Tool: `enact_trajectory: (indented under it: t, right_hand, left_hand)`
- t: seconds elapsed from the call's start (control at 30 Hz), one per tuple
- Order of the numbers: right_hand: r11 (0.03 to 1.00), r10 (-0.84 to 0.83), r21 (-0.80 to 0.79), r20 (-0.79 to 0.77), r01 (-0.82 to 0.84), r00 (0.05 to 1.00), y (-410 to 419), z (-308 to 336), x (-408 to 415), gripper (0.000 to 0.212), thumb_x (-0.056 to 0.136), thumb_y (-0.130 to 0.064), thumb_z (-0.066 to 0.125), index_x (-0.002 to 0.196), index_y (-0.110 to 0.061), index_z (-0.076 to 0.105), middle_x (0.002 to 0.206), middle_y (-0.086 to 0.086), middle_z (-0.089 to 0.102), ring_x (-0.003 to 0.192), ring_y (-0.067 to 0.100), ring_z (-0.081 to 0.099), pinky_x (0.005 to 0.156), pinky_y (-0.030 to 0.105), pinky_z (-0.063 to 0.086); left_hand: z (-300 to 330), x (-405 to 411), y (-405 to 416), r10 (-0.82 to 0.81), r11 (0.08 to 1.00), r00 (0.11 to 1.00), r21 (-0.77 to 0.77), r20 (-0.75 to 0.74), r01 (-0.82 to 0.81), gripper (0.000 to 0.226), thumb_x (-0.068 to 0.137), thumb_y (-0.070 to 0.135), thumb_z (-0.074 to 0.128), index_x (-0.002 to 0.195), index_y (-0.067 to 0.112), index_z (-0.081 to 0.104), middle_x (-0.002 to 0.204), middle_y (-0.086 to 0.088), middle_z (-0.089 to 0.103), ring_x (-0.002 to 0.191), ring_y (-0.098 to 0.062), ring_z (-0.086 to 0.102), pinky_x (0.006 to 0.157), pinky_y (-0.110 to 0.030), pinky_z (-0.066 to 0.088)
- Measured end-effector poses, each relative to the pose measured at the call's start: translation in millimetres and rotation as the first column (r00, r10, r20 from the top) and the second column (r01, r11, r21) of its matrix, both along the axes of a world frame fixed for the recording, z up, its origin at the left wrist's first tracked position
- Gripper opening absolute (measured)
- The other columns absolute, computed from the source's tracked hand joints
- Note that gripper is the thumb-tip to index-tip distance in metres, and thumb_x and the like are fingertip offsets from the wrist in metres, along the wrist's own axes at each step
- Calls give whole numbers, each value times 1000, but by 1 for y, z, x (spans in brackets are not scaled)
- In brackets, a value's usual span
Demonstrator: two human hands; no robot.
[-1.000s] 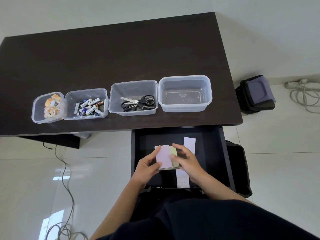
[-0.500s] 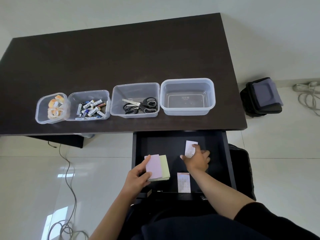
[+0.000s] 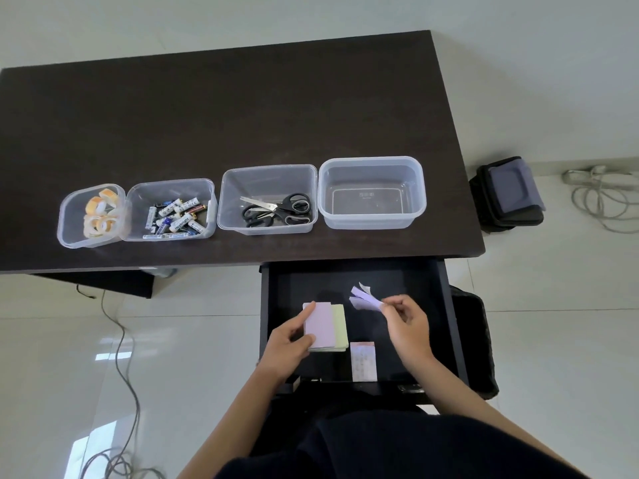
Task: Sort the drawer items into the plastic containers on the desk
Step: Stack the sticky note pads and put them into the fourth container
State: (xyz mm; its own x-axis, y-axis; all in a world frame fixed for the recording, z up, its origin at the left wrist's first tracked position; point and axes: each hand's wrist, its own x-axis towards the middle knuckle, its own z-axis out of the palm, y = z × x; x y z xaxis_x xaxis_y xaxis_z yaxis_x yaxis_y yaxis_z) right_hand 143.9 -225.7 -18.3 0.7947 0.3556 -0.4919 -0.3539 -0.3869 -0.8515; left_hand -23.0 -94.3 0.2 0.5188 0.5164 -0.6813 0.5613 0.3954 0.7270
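Fingers pinching paper slips, left hand gripping sticky notes, rightmost container empty

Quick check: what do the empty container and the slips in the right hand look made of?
Empty container: clear, slightly glossy plastic, since the desk shows through it. Slips pinched in the right hand: thin matte paper, judging by how they curl and fan.

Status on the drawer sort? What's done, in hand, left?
Done: tape rolls, batteries and scissors sit in three containers. In hand: left hand grips the sticky-note pads; right hand pinches paper strips above the drawer. Left: one sheet on the drawer floor; the rightmost container is empty.
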Motion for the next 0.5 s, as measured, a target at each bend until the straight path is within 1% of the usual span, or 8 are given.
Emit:
enact_trajectory:
  t: [0.03, 0.1, 0.13, 0.2, 0.27, 0.33, 0.4, 0.5]
  right_hand:
    - [1000, 7, 28, -9, -7, 1000, -1, 8, 1, 15, 86, -7, 60, 75, -16, 64, 77, -3, 64, 73, 9, 57, 66, 14, 45]
    - [997, 42, 66, -47, -39, 998, -3, 20, 2, 16, 90, -10, 56, 77, -16, 64, 80, -8, 62, 77, 5, 55, 74, 26, 46]
    - [995, 68, 74, -62, -63, 996, -3, 26, 3, 16, 92, -13, 54, 80, -15, 64, 82, -8, 61, 79, 6, 54, 76, 30, 48]
    - [989, 125, 78, -30, -122, 992, -2, 31, 4, 16, 95, -20, 53, 84, -16, 64, 84, -9, 60, 81, 4, 55, 77, 33, 51]
    - [979, 189, 64, 79, -194, 979, 0, 37, 7, 17, 96, -24, 52, 85, -18, 63, 81, -11, 61, 75, -2, 55, 73, 28, 49]
    - [963, 254, 51, 155, -265, 955, 4, 42, 12, 19, 97, -23, 50, 83, -18, 61, 77, -11, 60, 68, -5, 52, 67, 20, 43]
    - [947, 302, 61, 163, -315, 939, 8, 49, 16, 21, 98, -21, 47, 83, -17, 61, 80, -9, 62, 70, -5, 54, 65, 16, 42]
    - [905, 396, 115, 124, -409, 910, 12, 53, 19, 21, 98, -22, 47, 92, -20, 66, 92, -4, 68, 77, 6, 61, 56, 21, 49]
  left_hand:
    - [-1, 4, 0, -5, 1000, 1000, -5, 14, 5, 60, 90, -2, 52, 117, 52, 53, 112, 8, 61, 92, -14, 53, 83, -32, 49]
    - [-3, 9, -1, -14, 1000, 999, -12, 36, 14, 61, 89, 0, 53, 113, 56, 56, 107, 15, 62, 90, -14, 50, 81, -34, 47]
    - [-4, 11, -2, -18, 1000, 999, -14, 46, 19, 61, 88, 0, 54, 112, 57, 58, 105, 17, 63, 90, -15, 49, 80, -34, 46]
    - [-4, 16, -4, -24, 1000, 997, -19, 67, 25, 61, 88, 1, 54, 113, 57, 58, 104, 14, 64, 88, -16, 48, 78, -34, 46]
    - [-1, 19, -7, -16, 1000, 996, -23, 82, 18, 60, 88, 0, 53, 115, 54, 57, 105, 5, 65, 84, -17, 48, 76, -33, 45]
    - [1, 20, -9, -3, 1000, 995, -24, 95, 5, 59, 89, -1, 53, 116, 52, 55, 108, 3, 64, 84, -15, 49, 76, -31, 45]
    - [3, 19, -11, 13, 999, 994, -30, 104, -10, 58, 90, -1, 52, 119, 48, 54, 111, 2, 63, 86, -13, 53, 75, -28, 47]
    - [6, 17, -13, 29, 998, 992, -61, 127, -22, 56, 90, -3, 52, 129, 38, 53, 118, 2, 62, 94, -10, 59, 77, -23, 52]
